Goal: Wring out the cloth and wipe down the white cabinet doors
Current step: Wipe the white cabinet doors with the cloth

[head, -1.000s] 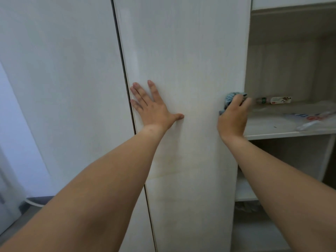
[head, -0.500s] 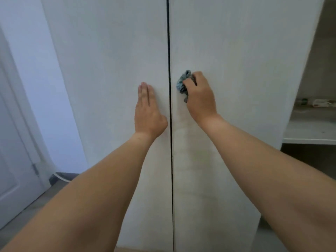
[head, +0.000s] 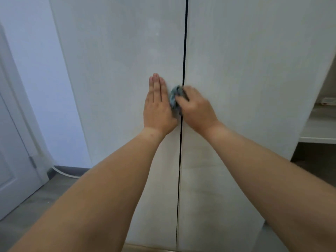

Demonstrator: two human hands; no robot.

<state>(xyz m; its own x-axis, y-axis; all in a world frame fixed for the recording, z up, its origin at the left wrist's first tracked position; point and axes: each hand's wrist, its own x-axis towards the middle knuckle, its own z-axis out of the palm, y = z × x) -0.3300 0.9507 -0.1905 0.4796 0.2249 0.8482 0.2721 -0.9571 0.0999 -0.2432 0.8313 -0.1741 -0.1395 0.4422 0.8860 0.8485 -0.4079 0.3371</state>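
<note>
R hand (head: 197,110) is gripping bunched blue cloth (head: 175,99) at the seam btwn cabinet doors (head: 116,73), L hand (head: 157,106) is pressing flat beside it; wiping w/ overlapping strokes is prob best.

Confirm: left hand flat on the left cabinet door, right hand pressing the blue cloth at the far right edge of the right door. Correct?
One error. In the head view the right hand holds the blue cloth at the seam between the doors, beside the left hand, not at the right door's far edge. The left hand does lie flat on the left door.
</note>
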